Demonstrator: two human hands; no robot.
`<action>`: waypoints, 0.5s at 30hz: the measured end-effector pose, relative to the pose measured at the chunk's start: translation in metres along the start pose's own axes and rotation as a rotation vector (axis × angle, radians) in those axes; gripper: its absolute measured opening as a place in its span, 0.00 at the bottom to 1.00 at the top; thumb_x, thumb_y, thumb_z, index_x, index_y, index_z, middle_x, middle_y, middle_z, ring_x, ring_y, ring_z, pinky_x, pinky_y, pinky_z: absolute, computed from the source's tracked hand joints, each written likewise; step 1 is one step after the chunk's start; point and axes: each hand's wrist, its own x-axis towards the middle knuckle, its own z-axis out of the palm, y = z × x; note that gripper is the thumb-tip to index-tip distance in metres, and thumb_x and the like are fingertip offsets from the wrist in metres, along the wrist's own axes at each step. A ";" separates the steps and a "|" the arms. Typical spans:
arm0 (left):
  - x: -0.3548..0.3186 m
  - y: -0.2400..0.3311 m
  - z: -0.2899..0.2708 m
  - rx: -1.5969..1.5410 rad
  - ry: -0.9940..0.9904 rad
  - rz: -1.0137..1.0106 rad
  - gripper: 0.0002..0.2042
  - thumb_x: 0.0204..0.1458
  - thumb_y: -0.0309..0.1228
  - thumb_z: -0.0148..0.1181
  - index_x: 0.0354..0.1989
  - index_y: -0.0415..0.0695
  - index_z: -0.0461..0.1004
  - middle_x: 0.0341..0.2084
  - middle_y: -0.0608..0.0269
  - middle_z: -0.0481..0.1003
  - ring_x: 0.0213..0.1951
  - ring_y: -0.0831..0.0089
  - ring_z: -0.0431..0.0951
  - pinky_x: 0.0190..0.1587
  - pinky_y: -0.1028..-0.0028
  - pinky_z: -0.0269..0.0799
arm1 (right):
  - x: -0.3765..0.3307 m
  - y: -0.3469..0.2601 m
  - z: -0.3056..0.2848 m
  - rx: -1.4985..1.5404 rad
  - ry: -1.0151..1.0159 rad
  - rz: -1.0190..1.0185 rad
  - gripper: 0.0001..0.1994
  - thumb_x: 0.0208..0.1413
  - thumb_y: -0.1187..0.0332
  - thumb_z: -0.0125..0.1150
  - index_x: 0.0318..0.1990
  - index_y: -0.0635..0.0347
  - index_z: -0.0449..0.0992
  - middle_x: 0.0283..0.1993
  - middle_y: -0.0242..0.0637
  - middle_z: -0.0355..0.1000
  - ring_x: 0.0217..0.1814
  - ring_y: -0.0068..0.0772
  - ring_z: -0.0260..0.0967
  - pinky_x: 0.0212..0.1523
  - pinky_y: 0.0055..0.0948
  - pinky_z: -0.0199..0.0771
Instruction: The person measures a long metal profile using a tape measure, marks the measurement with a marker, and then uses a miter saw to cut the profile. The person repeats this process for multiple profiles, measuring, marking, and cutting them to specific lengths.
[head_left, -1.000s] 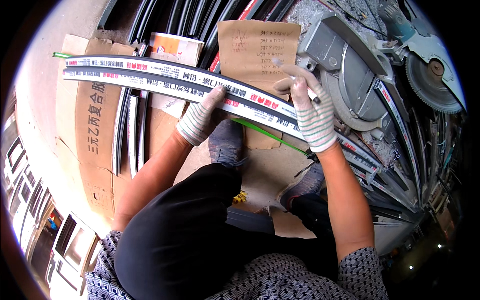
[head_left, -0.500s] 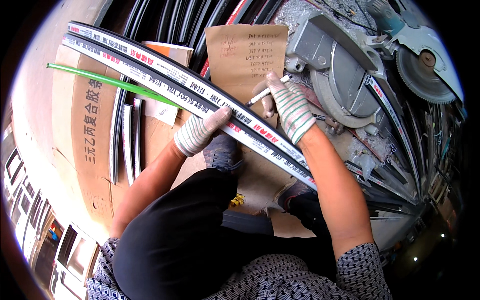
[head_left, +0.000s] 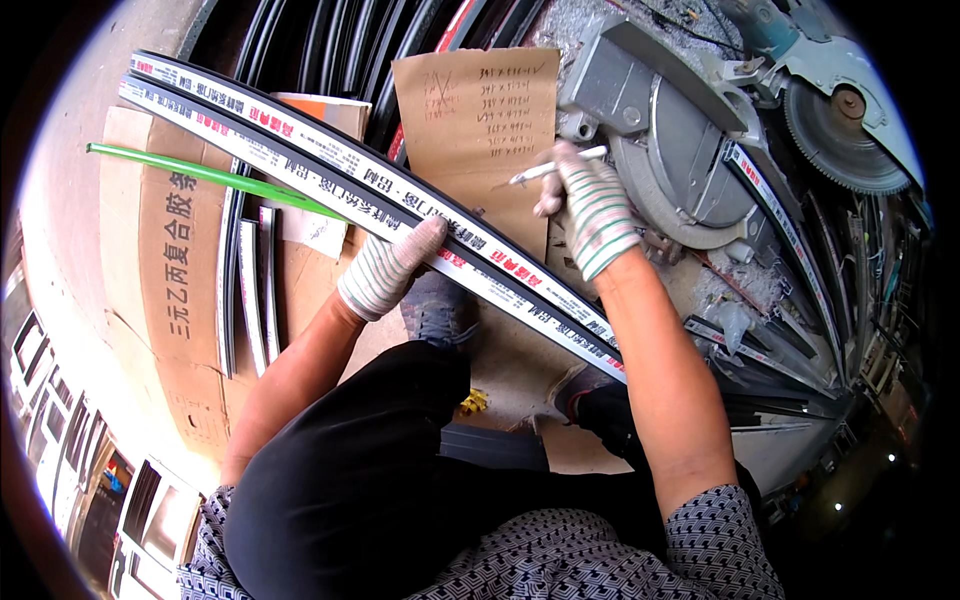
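Note:
My left hand [head_left: 388,270], in a white-and-green striped glove, is closed round two long dark profiles with printed white film, its thumb on top. The upper profile [head_left: 385,183] and lower profile [head_left: 300,176] lie side by side, slanting from far left to near right. My right hand [head_left: 590,205], gloved alike, pinches a white pen [head_left: 590,154] whose tip points left, above the lower part of a brown cardboard sheet [head_left: 455,140]. Rows of handwriting cover the sheet's upper part. Whether the tip touches it I cannot tell.
A mitre saw [head_left: 680,150] with a round toothed blade [head_left: 845,130] stands at the far right. On the left are a long cardboard box [head_left: 150,260], a green strip [head_left: 215,176] and short profiles [head_left: 250,290]. More black profiles [head_left: 340,50] lie beyond the sheet.
My right hand has lifted the pen from beside the upper profile to over the cardboard sheet. More of the handwriting shows now. My left hand keeps its grip on the profiles.

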 end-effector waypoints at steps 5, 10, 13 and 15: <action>-0.003 0.008 0.007 -0.066 0.059 -0.005 0.24 0.65 0.45 0.59 0.58 0.35 0.75 0.48 0.54 0.81 0.53 0.68 0.80 0.63 0.67 0.72 | -0.030 -0.018 -0.001 0.016 0.012 -0.311 0.11 0.71 0.63 0.56 0.44 0.62 0.76 0.27 0.31 0.74 0.27 0.21 0.71 0.32 0.24 0.77; 0.005 0.008 0.009 -0.159 0.132 0.019 0.25 0.65 0.46 0.61 0.60 0.38 0.73 0.48 0.57 0.80 0.50 0.69 0.80 0.61 0.68 0.73 | -0.081 -0.004 0.009 -0.107 0.006 -0.459 0.11 0.66 0.66 0.63 0.49 0.64 0.77 0.36 0.34 0.79 0.38 0.19 0.75 0.45 0.23 0.78; 0.008 0.007 0.006 -0.215 0.172 0.015 0.23 0.64 0.44 0.61 0.58 0.40 0.73 0.48 0.59 0.80 0.51 0.71 0.80 0.57 0.68 0.76 | -0.086 0.011 0.005 -0.327 -0.022 -0.628 0.10 0.66 0.70 0.61 0.50 0.64 0.77 0.40 0.38 0.80 0.42 0.24 0.77 0.48 0.27 0.79; 0.006 0.006 0.004 -0.248 0.183 0.031 0.22 0.64 0.44 0.62 0.58 0.41 0.73 0.47 0.60 0.80 0.50 0.71 0.80 0.56 0.67 0.76 | -0.092 0.009 0.007 -0.461 -0.038 -0.629 0.09 0.64 0.74 0.60 0.51 0.62 0.77 0.42 0.39 0.80 0.45 0.25 0.78 0.51 0.29 0.79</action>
